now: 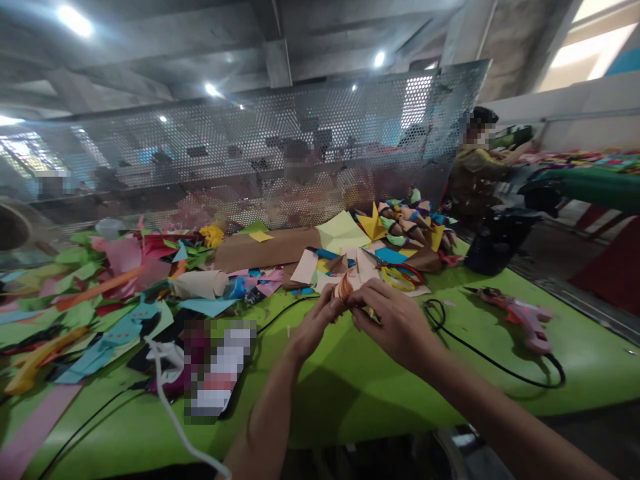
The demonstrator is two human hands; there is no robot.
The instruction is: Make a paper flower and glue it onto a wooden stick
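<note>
Both hands meet over the middle of the green table. My left hand (pixel 320 320) is closed around a small orange-and-white striped piece (pixel 343 288), which looks rolled or wrapped; its exact kind I cannot make out. Against its right side, my right hand (pixel 393 320) has its fingers bent and pinched, partly hiding what they grip. Just beyond the hands lie scissors (pixel 416 272) with red-and-yellow handles, among brown and pale felt-like pieces. Further right, a pink glue gun (pixel 533 323) rests on its side with a black cord.
Colourful scraps (pixel 120 257) heap up at the left. A phone (pixel 225 370) and white cable (pixel 167 407) lie near the left forearm. Small multicoloured figures (pixel 410 223) are piled at the back, before a perforated metal screen (pixel 300 153). A person (pixel 475 163) works beyond it, right.
</note>
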